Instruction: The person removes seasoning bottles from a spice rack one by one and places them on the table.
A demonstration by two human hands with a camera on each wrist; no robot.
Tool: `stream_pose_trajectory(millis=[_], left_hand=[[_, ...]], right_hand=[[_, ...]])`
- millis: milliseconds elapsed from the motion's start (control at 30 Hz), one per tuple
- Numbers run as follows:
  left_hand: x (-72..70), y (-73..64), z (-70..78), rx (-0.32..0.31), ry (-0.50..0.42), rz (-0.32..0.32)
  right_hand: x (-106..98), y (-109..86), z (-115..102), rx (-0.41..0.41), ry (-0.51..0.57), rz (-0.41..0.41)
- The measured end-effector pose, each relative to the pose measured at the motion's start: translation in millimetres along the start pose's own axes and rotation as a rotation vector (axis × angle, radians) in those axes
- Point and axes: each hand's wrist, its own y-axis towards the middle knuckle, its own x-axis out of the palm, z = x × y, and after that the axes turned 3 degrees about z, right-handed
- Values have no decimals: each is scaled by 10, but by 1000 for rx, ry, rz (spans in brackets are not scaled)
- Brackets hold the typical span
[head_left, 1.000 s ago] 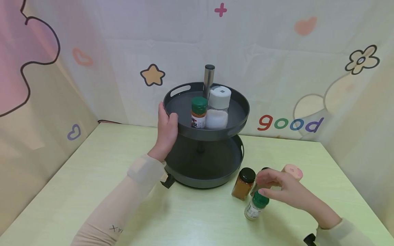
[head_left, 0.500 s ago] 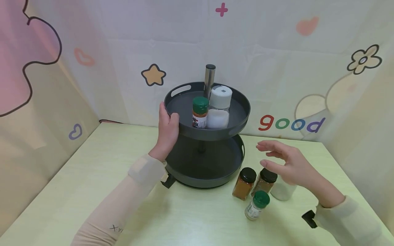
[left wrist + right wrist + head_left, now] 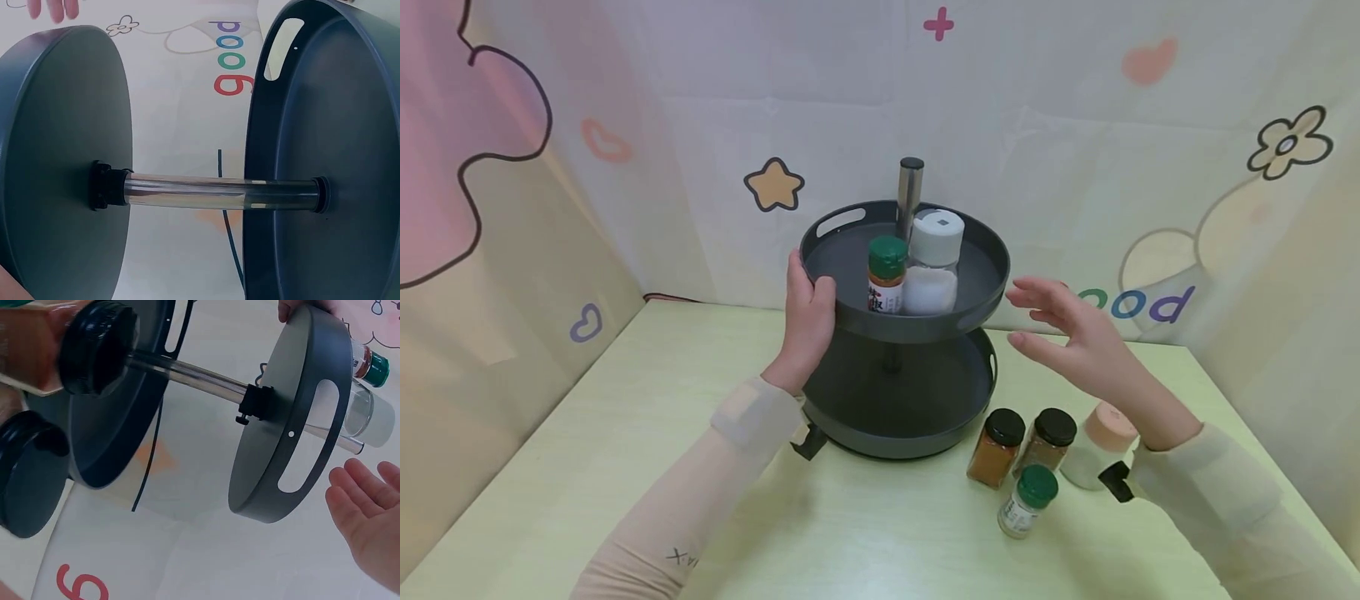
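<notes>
A dark grey two-tier rack stands mid-table in the head view. My left hand (image 3: 805, 325) grips the upper tray (image 3: 902, 329) by its left rim, thumb on the near side. On that tray are a green-capped spice jar (image 3: 886, 279) and a white-lidded jar (image 3: 932, 267). Just off the tray's right rim hovers my right hand (image 3: 1075, 333), fingers apart from the thumb, holding nothing. The right wrist view shows this right hand (image 3: 372, 519) beside the slotted rim, apart from it. Below, the lower tray (image 3: 895, 446) carries nothing that I can see.
Right of the rack stand two black-lidded spice jars (image 3: 994, 450), a small green-capped jar (image 3: 1026, 500) and a pink-lidded jar (image 3: 1111, 427), partly behind my right wrist. A metal post (image 3: 910, 187) rises through the upper tray. A printed cloth (image 3: 700, 167) hangs behind the table.
My right hand has risen from above the jars at the right and moved leftward toward the upper tray's right rim. The left hand and the jars stay put.
</notes>
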Motion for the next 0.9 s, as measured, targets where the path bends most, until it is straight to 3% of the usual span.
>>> stream_pose_trajectory(millis=[433, 700, 900], left_hand=[[5, 4, -24, 25, -5, 1], [10, 7, -30, 17, 6, 5], [15, -1, -24, 16, 0, 8]], right_hand=[[133, 224, -40, 87, 62, -13], [159, 341, -84, 54, 66, 27], [155, 433, -106, 73, 72, 45]])
